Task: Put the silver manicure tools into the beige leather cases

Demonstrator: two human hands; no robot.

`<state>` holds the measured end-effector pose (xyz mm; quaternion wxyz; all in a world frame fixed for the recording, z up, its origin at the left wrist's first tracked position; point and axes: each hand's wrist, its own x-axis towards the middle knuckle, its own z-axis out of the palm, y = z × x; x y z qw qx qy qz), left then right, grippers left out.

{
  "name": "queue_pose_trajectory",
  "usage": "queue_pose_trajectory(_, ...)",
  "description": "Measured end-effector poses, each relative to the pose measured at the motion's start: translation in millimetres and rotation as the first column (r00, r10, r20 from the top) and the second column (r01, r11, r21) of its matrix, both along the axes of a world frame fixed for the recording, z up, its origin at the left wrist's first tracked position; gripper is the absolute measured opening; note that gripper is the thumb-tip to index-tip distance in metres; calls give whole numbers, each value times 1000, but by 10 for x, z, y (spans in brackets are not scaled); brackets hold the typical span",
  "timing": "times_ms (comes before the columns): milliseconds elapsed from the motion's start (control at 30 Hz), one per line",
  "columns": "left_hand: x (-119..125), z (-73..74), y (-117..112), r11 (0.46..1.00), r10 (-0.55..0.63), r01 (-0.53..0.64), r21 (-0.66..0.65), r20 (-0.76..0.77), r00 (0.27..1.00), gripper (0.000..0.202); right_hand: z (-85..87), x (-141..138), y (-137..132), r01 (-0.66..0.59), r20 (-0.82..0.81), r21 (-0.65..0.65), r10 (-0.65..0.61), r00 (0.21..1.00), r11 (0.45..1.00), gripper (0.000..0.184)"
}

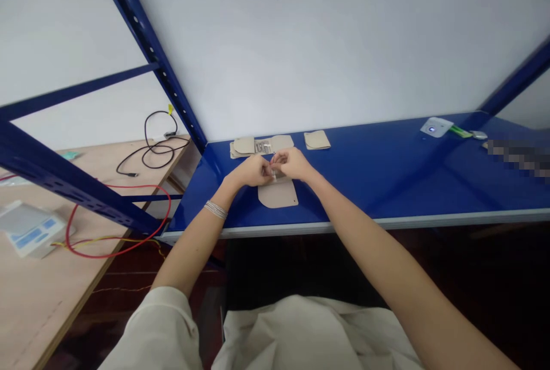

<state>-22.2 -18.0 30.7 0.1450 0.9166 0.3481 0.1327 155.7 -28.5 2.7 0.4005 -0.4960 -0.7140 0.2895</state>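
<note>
My left hand (254, 170) and my right hand (294, 164) meet over an opened beige case (278, 195) near the front of the blue shelf. Both are closed, fingertips pinched close together around something small and whitish that is too small to name. The near flap of the case lies flat toward me, with a small dark dot at its right corner; the hands hide its upper part. Just behind them lies another beige case (282, 141), opened out, with small metallic pieces (263, 146) in its middle. A folded beige case (317, 140) rests apart to the right.
The blue shelf (387, 175) has a grey front edge and blue uprights (150, 49). At its right end are a white device (436, 127) and a green item (460, 131). On the wooden table to the left are a black cable (148, 149), red wire (169, 209) and white scale (32, 229).
</note>
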Motion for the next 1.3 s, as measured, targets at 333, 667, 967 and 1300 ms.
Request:
queue_pose_trajectory(333,-2,2,-3,1000,2,-2,-22,17,1000,13,6,-6,-4,-9,-8,-11,9,1000,1000,9)
queue_pose_trajectory(667,-20,15,-2,998,-10,11,-63,25,1000,13,-30,-11,2,-18,-14,-12,18,1000,1000,8)
queue_pose_trajectory(967,-16,-11,19,995,3,0,-95,34,999,14,-4,-26,-33,-22,-10,-23,22,1000,999,10)
queue_pose_trajectory(1300,-20,-7,16,993,12,-6,-122,43,999,15,12,-16,-27,-17,1,-43,18,1000,999,9)
